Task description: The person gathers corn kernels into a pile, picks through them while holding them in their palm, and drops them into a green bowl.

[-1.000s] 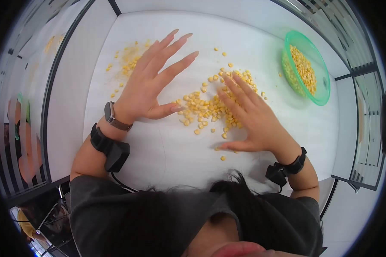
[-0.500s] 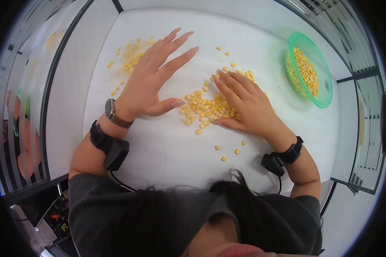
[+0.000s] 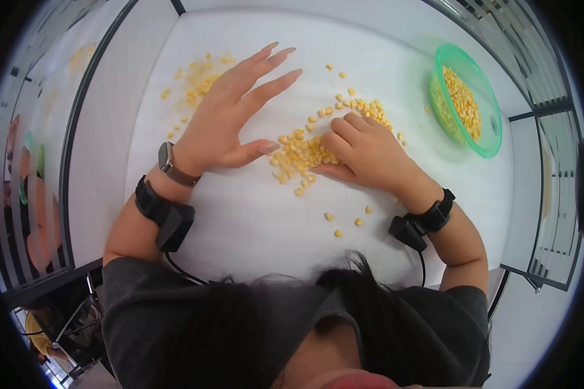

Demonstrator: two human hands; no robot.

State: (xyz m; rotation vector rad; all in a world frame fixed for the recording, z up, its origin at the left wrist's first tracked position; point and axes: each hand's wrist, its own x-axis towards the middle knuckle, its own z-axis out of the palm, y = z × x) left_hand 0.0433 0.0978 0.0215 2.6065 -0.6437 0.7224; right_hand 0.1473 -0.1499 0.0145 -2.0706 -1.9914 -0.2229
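Note:
A loose pile of yellow corn kernels lies on the white tabletop between my hands. Over its right part, my right hand rests with its fingers curled in on the kernels; the ones under the palm are hidden. To the left of the pile, my left hand is open, its fingers stretched out and the thumb tip near the pile's edge. Beyond that hand, another patch of kernels is partly covered by it, with yellow crumbs around.
A green see-through bowl holding many kernels stands tilted at the back right. Several stray kernels are scattered in front of the pile. Pale side walls enclose the table. Black devices with cables are strapped to both forearms.
My right hand has gone from nearly flat, fingers stretched, to curled fingers drawn in on the kernels. My left hand has hardly moved.

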